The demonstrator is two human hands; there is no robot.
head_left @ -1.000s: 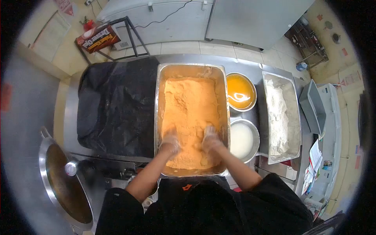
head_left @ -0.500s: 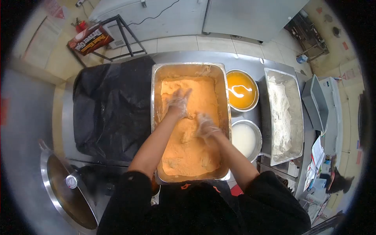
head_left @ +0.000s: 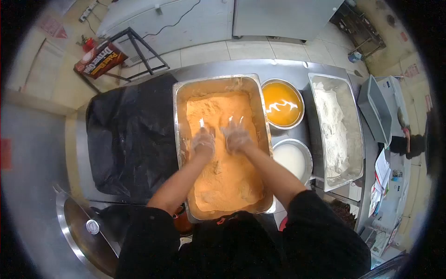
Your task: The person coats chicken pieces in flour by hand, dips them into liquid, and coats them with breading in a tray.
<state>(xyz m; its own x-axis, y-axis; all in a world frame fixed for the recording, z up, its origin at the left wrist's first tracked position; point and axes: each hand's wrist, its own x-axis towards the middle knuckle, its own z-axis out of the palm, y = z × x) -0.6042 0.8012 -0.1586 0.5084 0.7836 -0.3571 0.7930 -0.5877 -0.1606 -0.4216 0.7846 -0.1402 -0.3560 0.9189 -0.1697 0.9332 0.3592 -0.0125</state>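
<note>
A deep steel pan point(head_left: 178, 153) holds a bed of orange breading powder point(head_left: 227, 181). Both my hands wear clear plastic gloves dusted with the powder. My left hand point(head_left: 203, 142) is on the powder left of the pan's middle, fingers stretched forward. Beside it, a small gap away, my right hand point(head_left: 237, 138) has its fingers spread toward the far end, slightly blurred. Neither hand shows anything gripped in it. Lumps coated in powder lie near the pan's close end, partly buried; their kind is hidden.
Right of the pan stand a bowl of orange-yellow liquid point(head_left: 281, 104), a bowl of whitish liquid point(head_left: 290, 160) and a long steel pan of white flour point(head_left: 332, 135). A black plastic cover point(head_left: 132, 135) lies to the left. A person's dark sleeve point(head_left: 411, 145) shows far right.
My hands have come level, side by side; the left moved down and the right moved up from the coated lump. That lump now looks covered with powder. The view has shifted slightly.
</note>
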